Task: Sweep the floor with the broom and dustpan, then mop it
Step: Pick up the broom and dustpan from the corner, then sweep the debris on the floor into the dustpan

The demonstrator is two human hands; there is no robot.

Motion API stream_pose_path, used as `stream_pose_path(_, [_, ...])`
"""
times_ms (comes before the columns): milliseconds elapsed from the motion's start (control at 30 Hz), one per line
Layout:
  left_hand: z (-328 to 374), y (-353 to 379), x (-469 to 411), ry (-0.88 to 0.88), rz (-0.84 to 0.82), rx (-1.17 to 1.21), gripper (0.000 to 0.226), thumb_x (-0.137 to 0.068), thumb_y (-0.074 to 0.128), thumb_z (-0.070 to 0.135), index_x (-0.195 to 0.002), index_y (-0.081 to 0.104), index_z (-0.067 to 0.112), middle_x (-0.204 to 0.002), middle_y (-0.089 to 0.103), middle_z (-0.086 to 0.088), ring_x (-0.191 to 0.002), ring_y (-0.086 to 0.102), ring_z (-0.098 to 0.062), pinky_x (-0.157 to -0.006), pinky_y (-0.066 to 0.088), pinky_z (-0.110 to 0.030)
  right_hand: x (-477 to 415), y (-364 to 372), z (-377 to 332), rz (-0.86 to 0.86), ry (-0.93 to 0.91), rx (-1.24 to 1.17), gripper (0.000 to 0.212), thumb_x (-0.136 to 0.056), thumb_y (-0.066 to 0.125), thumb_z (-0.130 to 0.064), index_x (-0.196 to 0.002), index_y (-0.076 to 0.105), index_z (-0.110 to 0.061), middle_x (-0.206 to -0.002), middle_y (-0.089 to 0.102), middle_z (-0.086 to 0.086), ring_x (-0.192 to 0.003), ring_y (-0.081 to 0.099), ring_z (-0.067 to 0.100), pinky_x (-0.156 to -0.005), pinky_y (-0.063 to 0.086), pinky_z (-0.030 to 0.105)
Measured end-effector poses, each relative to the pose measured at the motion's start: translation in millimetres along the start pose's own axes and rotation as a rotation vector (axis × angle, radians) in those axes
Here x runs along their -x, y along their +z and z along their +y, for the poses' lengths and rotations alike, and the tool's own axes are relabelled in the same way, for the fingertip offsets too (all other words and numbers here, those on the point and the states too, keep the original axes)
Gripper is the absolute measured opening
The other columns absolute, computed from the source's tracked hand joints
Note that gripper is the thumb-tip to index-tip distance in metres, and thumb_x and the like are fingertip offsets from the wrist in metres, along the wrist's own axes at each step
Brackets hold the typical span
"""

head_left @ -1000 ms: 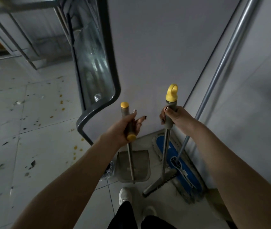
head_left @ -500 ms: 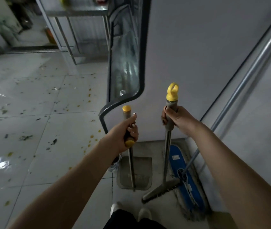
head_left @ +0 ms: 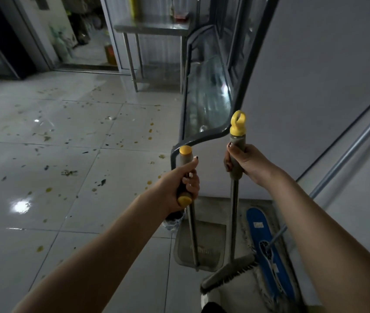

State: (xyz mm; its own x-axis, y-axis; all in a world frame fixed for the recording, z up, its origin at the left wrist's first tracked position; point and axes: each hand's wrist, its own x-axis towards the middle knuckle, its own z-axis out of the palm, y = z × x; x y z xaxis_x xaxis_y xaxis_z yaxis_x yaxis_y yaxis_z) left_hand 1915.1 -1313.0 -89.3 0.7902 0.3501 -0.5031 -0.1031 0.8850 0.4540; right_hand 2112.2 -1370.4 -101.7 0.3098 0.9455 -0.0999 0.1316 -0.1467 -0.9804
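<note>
My left hand (head_left: 180, 186) grips the yellow-capped handle of a grey long-handled dustpan (head_left: 199, 245), whose pan stands on the floor near my feet. My right hand (head_left: 245, 162) holds the grey grip of a broom (head_left: 233, 213) just under its yellow ring end. The brush head (head_left: 229, 275) is down by the floor to the right of the pan. A flat mop with a blue head (head_left: 267, 251) lies on the floor at the wall, and its metal pole (head_left: 346, 150) leans up to the right.
A glass-fronted display counter (head_left: 206, 102) with a dark curved frame stands straight ahead. A steel table (head_left: 154, 28) is behind it. The tiled floor (head_left: 62, 168) on the left is littered with yellow and dark scraps and wet glare. A doorway opens at the far left.
The view has risen and turned left, showing more floor and the steel table. My left hand went from loosely open around the dustpan handle to closed on it. My right hand has kept its hold.
</note>
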Motion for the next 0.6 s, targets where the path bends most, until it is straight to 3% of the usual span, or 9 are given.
stream_pose_path(167, [6.6,-31.8,51.4,-0.007,-0.04,0.024,0.023,-0.073,0.063,0.024,-0.067,0.042,0.015,-0.045,0.039,0.007,-0.029,0.037,0.0,-0.028,0.033,-0.01,20.8,54.9,-14.7,-0.011,-0.011,0.021,0.05,-0.074,0.064,-0.06,-0.059,0.051,-0.014,-0.051,0.056,-0.004,-0.052,0.056,0.012,-0.062,0.045,0.026])
stream_pose_path(600, [-5.4,-96.3,145.6,0.026,-0.002,0.125,0.023,-0.074,0.063,0.021,-0.065,0.042,0.014,-0.044,0.036,0.007,-0.028,0.035,0.0,-0.027,0.032,-0.011,63.3,166.3,-37.7,-0.128,0.018,-0.009,0.046,-0.07,0.053,-0.057,-0.063,0.048,-0.011,-0.062,0.05,0.006,-0.059,0.052,0.017,-0.07,0.047,0.028])
